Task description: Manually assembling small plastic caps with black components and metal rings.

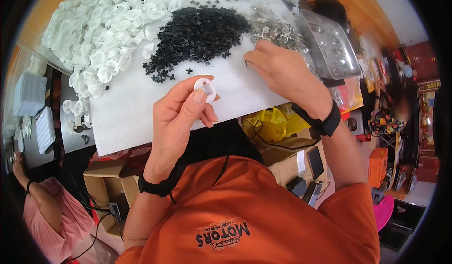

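Between the thumb and fingers of my left hand (173,115) is a round white plastic part (207,88) with a squarish recess, held up over the front edge of the white board (123,128). My right hand (288,73) is closed, its fingertips low over the board beside a heap of small shiny metal pieces (281,32). A tiny dark bit shows at those fingertips, too small to name. Left of the metal pieces spreads a pile of small black cross-shaped parts (200,34). One black cross (189,71) lies apart, near my left hand.
A large heap of white plastic parts (110,28) covers the far left. A clear tub of metal pieces (329,45) stands at the right. Below the board are a yellow plastic bag (270,122) and cardboard boxes (106,177). A person in pink (54,212) is at the left.
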Motion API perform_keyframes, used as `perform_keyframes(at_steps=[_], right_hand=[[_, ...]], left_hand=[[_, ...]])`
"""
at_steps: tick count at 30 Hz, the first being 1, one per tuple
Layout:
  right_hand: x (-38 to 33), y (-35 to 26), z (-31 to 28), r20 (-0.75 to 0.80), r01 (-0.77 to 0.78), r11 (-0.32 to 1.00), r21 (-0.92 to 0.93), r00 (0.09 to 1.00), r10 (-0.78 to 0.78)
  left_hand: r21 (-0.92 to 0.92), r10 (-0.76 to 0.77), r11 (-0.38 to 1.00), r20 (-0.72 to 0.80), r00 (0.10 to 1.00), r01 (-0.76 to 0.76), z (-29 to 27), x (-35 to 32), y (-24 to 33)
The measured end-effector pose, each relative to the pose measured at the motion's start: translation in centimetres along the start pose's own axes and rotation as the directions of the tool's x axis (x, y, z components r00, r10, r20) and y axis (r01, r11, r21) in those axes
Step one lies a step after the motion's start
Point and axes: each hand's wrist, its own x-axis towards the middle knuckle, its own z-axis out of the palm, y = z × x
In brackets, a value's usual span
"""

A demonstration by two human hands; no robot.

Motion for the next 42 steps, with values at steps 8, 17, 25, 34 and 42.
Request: perform_keyframes(at_steps=[8, 17, 25, 34, 42], right_hand=[[0.4, -0.8, -0.2, -0.013, -0.047, 0.999, 0.021, 0.999, 0.047], [-0.1, -1.8, -0.5, 0.106, -0.236, 0.935, 0.265, 0.971, 0.215], [-1.1, -2.0, 0.5, 0.02, -0.163, 0.953, 0.254, 0.986, 0.163], [-0.1, -5.8, -3.0, 0.202, -0.286, 0.663, 0.692, 0.958, 0.202], [1.4, -7.4, -1.8, 0.197, -0.259, 0.528, 0.809, 0.965, 0.172]], left_hand=[[-0.061, -0.028, 0.998, -0.042, 0.999, 0.026, 0.2, -0.1, 0.4], [-0.015, -0.011, 1.0, -0.059, 0.998, 0.01, 0.3, -0.1, 0.3], [-0.006, -0.01, 1.0, -0.079, 0.997, 0.009, 0.3, -0.3, 0.4], [0.004, -0.024, 1.0, -0.079, 0.997, 0.025, 0.4, -0.5, 0.6], [0.024, -0.041, 0.999, -0.083, 0.996, 0.043, 0.3, -0.4, 0.3]])
